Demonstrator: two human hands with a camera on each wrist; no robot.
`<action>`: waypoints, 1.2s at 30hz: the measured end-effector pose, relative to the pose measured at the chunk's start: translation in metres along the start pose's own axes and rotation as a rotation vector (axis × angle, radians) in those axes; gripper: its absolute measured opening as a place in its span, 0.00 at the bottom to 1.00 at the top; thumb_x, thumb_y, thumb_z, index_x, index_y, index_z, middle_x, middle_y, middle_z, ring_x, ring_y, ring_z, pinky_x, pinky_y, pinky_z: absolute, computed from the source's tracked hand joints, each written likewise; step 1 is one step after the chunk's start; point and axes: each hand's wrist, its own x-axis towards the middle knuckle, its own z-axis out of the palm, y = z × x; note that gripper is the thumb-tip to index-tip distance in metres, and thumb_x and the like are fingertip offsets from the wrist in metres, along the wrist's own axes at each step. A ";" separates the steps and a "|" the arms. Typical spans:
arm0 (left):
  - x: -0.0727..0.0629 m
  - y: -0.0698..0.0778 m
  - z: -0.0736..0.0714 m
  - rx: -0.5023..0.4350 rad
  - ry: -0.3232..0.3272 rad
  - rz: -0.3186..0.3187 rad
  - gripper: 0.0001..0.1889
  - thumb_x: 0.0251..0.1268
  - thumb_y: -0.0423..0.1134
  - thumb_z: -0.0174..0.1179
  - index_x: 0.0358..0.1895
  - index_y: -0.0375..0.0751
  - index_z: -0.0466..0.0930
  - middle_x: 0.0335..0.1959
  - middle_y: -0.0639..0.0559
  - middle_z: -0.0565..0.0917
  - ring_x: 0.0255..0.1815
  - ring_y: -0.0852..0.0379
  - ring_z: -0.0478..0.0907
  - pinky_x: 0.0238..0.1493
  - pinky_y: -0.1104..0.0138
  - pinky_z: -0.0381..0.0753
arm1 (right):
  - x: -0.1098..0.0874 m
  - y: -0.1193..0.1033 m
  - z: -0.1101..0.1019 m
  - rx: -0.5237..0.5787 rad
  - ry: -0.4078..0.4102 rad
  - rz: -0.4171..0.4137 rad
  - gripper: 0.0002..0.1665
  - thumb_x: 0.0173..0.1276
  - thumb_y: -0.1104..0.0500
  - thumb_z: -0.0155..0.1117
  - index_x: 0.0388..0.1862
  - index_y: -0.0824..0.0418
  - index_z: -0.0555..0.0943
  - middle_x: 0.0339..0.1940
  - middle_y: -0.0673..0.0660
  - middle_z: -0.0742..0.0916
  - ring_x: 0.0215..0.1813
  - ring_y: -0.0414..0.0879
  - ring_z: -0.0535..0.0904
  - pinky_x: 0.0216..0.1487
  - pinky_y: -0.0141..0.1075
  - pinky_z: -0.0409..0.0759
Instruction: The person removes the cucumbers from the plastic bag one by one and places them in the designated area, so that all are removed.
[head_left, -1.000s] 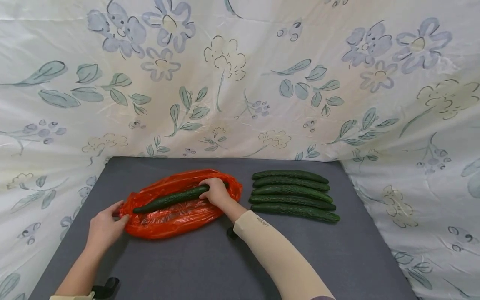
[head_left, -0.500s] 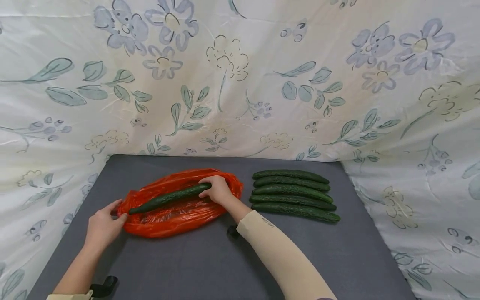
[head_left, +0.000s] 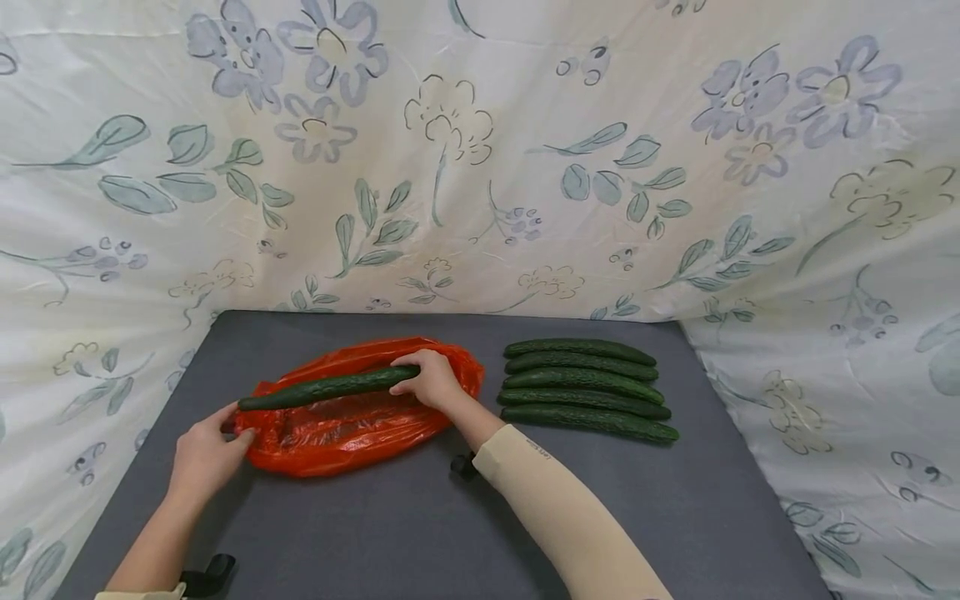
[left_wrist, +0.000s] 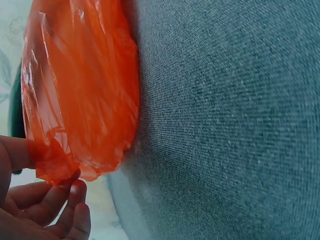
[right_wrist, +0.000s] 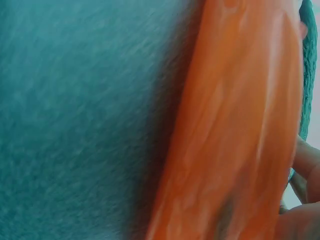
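A red plastic bag (head_left: 352, 433) lies spread with its mouth upward on the left half of the table. My left hand (head_left: 206, 454) pinches the bag's left end between thumb and fingers, plain in the left wrist view, where the bag (left_wrist: 95, 95) bunches at the fingertips. My right hand (head_left: 435, 383) grips a dark green cucumber (head_left: 322, 389) near its right end. That cucumber stretches over the bag's opening, its left tip close to my left fingers. In the right wrist view the bag (right_wrist: 235, 125) hides most of the cucumber (right_wrist: 309, 75).
Several cucumbers (head_left: 585, 380) lie side by side in a row to the right of the bag. The grey table (head_left: 360, 533) is bordered by a white floral cloth (head_left: 480, 250) at the back and sides.
The cucumber in my right hand has risen out of the bag's opening, its left tip moving up and left toward my left hand. My left hand keeps its pinch on the bag.
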 end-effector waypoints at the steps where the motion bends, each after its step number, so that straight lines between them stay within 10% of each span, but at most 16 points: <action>1: 0.000 0.000 0.000 0.000 0.002 0.003 0.28 0.67 0.37 0.60 0.66 0.24 0.70 0.46 0.26 0.82 0.36 0.39 0.79 0.25 0.64 0.71 | -0.001 -0.002 0.000 0.002 0.001 -0.002 0.27 0.55 0.53 0.80 0.56 0.46 0.87 0.64 0.49 0.83 0.67 0.49 0.76 0.64 0.45 0.77; 23: -0.001 0.004 -0.002 -0.008 -0.025 -0.019 0.30 0.67 0.36 0.58 0.68 0.21 0.67 0.54 0.22 0.79 0.49 0.29 0.79 0.30 0.60 0.82 | -0.029 -0.049 -0.020 0.180 0.101 -0.048 0.26 0.54 0.54 0.82 0.54 0.50 0.89 0.49 0.52 0.83 0.37 0.45 0.84 0.36 0.35 0.85; 32: -0.001 0.003 0.000 -0.002 -0.026 -0.025 0.30 0.67 0.36 0.58 0.68 0.22 0.68 0.54 0.23 0.79 0.47 0.30 0.80 0.33 0.56 0.84 | -0.037 -0.050 -0.048 0.088 0.105 -0.090 0.26 0.56 0.50 0.81 0.55 0.44 0.88 0.56 0.51 0.84 0.60 0.52 0.76 0.49 0.40 0.82; 36: 0.000 0.004 0.001 -0.004 -0.030 -0.027 0.30 0.67 0.37 0.59 0.68 0.22 0.67 0.54 0.23 0.79 0.47 0.31 0.80 0.31 0.60 0.83 | -0.041 -0.045 -0.062 0.085 0.106 -0.079 0.26 0.56 0.50 0.81 0.55 0.43 0.88 0.57 0.53 0.83 0.55 0.51 0.79 0.45 0.41 0.83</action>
